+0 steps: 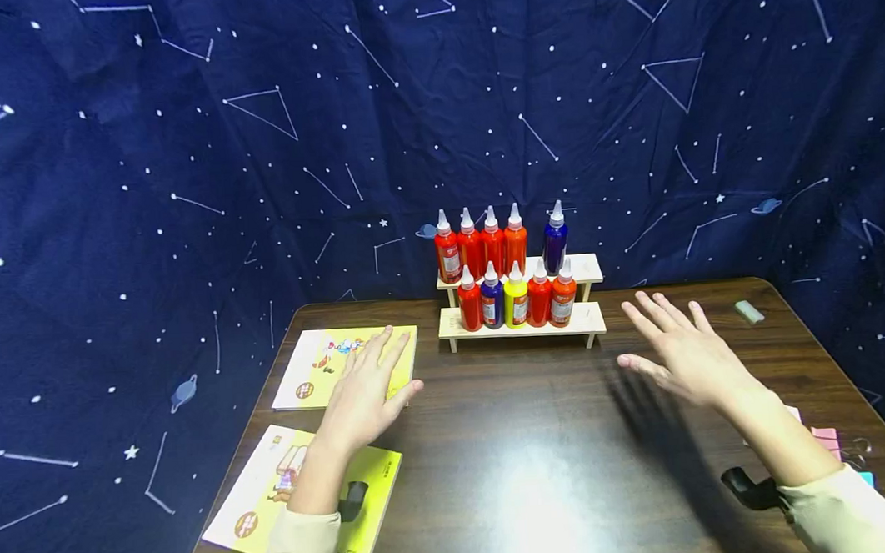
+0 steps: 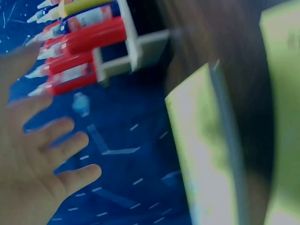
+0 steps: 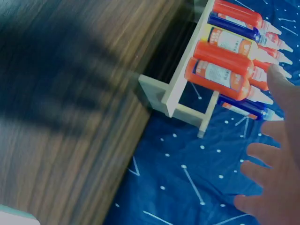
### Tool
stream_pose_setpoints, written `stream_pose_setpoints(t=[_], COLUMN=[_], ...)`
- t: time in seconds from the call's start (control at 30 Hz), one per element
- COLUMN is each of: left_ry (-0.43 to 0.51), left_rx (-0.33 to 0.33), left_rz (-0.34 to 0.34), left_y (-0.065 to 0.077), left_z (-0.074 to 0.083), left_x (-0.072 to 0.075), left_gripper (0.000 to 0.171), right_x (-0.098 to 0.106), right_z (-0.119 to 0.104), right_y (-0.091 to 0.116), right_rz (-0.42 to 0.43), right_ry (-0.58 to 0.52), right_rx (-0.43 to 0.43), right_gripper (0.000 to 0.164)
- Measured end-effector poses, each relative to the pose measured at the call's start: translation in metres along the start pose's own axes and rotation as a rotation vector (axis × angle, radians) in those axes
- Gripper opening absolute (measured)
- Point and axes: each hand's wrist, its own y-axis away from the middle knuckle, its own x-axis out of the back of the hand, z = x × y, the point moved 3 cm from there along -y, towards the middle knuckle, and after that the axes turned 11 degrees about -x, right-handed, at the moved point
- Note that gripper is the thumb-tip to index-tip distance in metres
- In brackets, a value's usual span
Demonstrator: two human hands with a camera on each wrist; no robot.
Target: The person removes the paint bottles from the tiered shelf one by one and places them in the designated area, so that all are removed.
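My left hand [image 1: 362, 402] is held over the left side of the table, fingers spread and nothing in them, nearest a yellow-and-white picture book [image 1: 304, 359]. A second book [image 1: 374, 480] lies partly behind that forearm. On the other side my right hand [image 1: 690, 359], also spread and holding nothing, hovers over the wood and casts a shadow. Between and beyond the hands stands a two-tier wooden rack [image 1: 595, 317]. It carries squeeze bottles with white pointed caps: several red and orange ones [image 3: 220, 77], a yellow one [image 1: 516, 303], a dark blue one [image 1: 492, 305] below and another blue bottle [image 1: 555, 244] above.
A small pale green-and-white block [image 1: 750, 311] lies at the back right of the brown table [image 1: 495, 424]. Pink items [image 1: 827, 440] are partly hidden by the right forearm. A dark blue curtain [image 1: 331, 149] with constellations hangs behind the table.
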Motion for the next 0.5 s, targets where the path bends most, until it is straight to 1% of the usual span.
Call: stream_pose_setpoints(t=[0.03, 0.07, 0.13, 0.23, 0.3, 0.37, 0.4, 0.5], left_ry=[0.084, 0.192, 0.436, 0.819, 1.021, 1.175, 1.227, 1.362], left_rx=[0.027, 0.057, 0.134, 0.305, 0.431, 0.543, 0.583, 0.668], left_rz=[0.03, 0.059, 0.099, 0.124, 0.131, 0.14, 0.142, 0.125], left_y=[-0.002, -0.004, -0.009, -0.016, -0.024, -0.03, -0.034, -0.046], left_z=[-0.004, -0.008, -0.017, -0.031, -0.037, -0.041, -0.042, -0.041], left_x=[-0.005, -0.009, -0.022, -0.042, -0.055, -0.065, -0.07, -0.085], left_gripper=[0.068, 0.066, 0.061, 0.056, 0.055, 0.055, 0.054, 0.053], right_x=[0.0, 0.0, -0.003, -0.013, -0.023, -0.034, -0.038, -0.05], right_z=[0.0, 0.0, 0.0, -0.001, -0.001, -0.005, -0.006, -0.011], right_y=[-0.002, -0.004, -0.01, -0.025, -0.036, -0.05, -0.056, -0.072], right_rz=[0.013, 0.024, 0.05, 0.087, 0.091, 0.085, 0.081, 0.064], right_ry=[-0.036, -0.078, -0.184, -0.345, -0.44, -0.52, -0.562, -0.697], right_rx=[0.001, -0.005, -0.029, -0.072, -0.122, -0.16, -0.182, -0.238], right_gripper=[0.078, 0.077, 0.074, 0.068, 0.065, 0.063, 0.062, 0.064])
